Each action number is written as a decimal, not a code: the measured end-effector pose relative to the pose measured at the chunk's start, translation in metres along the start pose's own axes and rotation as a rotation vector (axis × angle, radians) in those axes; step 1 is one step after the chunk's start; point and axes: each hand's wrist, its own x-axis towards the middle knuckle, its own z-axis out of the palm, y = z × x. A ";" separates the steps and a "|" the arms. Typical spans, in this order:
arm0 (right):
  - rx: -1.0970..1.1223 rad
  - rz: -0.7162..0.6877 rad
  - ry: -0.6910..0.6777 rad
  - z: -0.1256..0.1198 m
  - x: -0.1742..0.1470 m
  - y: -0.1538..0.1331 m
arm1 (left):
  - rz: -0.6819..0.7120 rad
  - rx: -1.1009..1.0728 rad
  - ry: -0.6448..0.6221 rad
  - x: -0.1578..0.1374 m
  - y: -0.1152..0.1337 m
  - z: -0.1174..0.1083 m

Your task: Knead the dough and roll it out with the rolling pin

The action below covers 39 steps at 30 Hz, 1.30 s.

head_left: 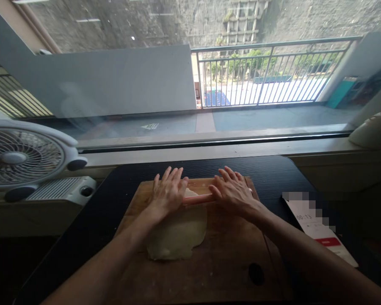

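A thin sheet of pale dough [178, 235] lies on a wooden cutting board [228, 250]. Across its far part runs a slim pinkish rolling pin [198, 199], of which mainly the middle shows between my hands. My left hand [169, 189] rests palm down over the pin's left end, fingers stretched forward and slightly apart. Over the right end lies my right hand [233, 190], also flat with its fingers extended and its thumb pointing inward. Both palms hide the ends of the pin. Neither hand has its fingers wrapped round it.
The board lies on a black table [273, 178]. A phone [319, 233] showing a timer lies to the right. At the left, a white fan [25, 159] stands by the window sill [209, 151]. The board has a dark oval hole [256, 274] near its front right.
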 end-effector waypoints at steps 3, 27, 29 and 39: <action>0.011 -0.113 0.043 0.005 -0.050 -0.002 | 0.168 0.017 0.022 -0.058 0.004 -0.003; -0.013 -0.099 -0.023 0.002 -0.006 0.003 | 0.114 0.007 0.020 -0.023 -0.008 -0.001; -0.015 -0.023 -0.066 0.000 0.024 0.004 | 0.017 -0.007 -0.006 0.010 -0.011 0.000; -0.030 -0.192 0.028 0.006 -0.040 0.002 | 0.238 -0.019 0.054 -0.064 -0.006 -0.005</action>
